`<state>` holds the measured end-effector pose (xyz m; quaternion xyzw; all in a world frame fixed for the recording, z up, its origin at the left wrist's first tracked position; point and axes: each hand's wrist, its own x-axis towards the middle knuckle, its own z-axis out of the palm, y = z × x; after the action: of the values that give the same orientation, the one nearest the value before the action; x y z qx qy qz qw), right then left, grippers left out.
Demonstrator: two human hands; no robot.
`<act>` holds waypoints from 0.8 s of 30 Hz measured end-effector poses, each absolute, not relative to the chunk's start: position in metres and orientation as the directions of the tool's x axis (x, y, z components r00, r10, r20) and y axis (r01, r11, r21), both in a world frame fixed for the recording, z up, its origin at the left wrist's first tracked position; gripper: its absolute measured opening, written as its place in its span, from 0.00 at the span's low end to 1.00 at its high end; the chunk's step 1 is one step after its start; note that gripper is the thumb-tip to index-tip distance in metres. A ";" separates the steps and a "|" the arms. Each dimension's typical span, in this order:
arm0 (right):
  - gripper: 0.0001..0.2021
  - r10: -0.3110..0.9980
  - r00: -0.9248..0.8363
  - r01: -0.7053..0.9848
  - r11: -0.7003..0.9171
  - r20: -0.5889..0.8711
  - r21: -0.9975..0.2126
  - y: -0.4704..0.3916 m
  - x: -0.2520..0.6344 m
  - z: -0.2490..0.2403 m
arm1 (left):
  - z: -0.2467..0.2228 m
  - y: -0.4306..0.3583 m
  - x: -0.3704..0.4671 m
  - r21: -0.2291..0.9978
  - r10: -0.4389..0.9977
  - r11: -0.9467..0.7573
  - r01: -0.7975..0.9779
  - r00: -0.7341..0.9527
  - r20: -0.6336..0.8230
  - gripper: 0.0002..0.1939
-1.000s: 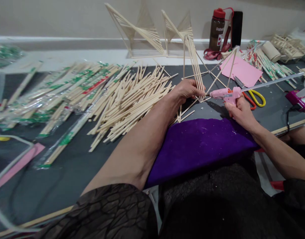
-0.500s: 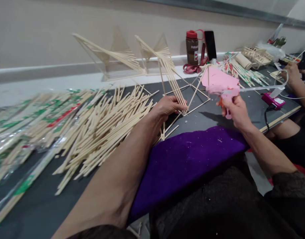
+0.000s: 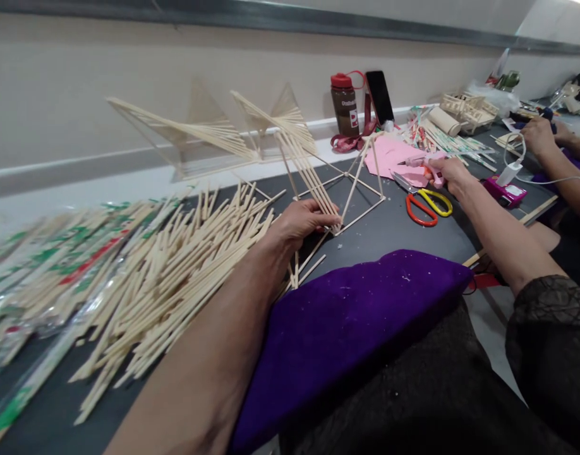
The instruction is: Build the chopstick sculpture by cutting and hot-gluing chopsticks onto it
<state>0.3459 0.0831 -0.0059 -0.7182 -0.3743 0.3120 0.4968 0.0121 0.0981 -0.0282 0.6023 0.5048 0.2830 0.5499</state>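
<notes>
My left hand [image 3: 306,222] is closed on the lower ends of several parallel sticks in a wooden stick frame [image 3: 360,180], its thumb across them. The frame stands on the dark tabletop and has open triangular sides. Out to the right, my right hand [image 3: 453,175] grips a pink glue gun [image 3: 436,179], low over a pink sheet [image 3: 387,151]; its body partly blends with the sheet. Just in front of that hand lie scissors [image 3: 436,201] with one orange-red and one yellow handle.
Loose sticks [image 3: 176,291] and plastic-wrapped ones [image 3: 57,265] spread across the left. Twisted stick models [image 3: 214,136] stand by the wall. A red-lidded bottle [image 3: 344,107] and phone [image 3: 380,98] are behind. Purple cloth [image 3: 356,316] covers my lap; another person's hand [image 3: 541,136] works at right.
My right hand has carried the glue gun away from me, down toward the pink sheet, baring the scissors. My left hand keeps its hold on the frame; the whole view has shifted.
</notes>
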 end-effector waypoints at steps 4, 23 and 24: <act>0.05 0.824 0.564 0.384 -0.324 -0.059 -0.865 0.091 0.344 -0.009 | -0.028 0.098 0.012 0.946 0.919 0.135 0.294 0.321 -0.230 0.12; 0.07 0.960 -0.240 0.726 0.275 0.142 -0.630 0.028 0.196 -0.021 | -0.028 0.093 0.015 0.961 0.924 0.134 0.244 0.320 -0.210 0.11; 0.07 0.963 -0.244 0.720 0.260 0.115 -0.643 0.034 0.191 -0.024 | -0.028 0.093 0.016 0.961 0.924 0.133 0.243 0.320 -0.209 0.10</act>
<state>0.1913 0.0344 -0.0242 -0.5596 -0.7519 0.2384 0.2543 0.0156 0.0926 -0.0280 0.5848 0.4988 0.3021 0.5639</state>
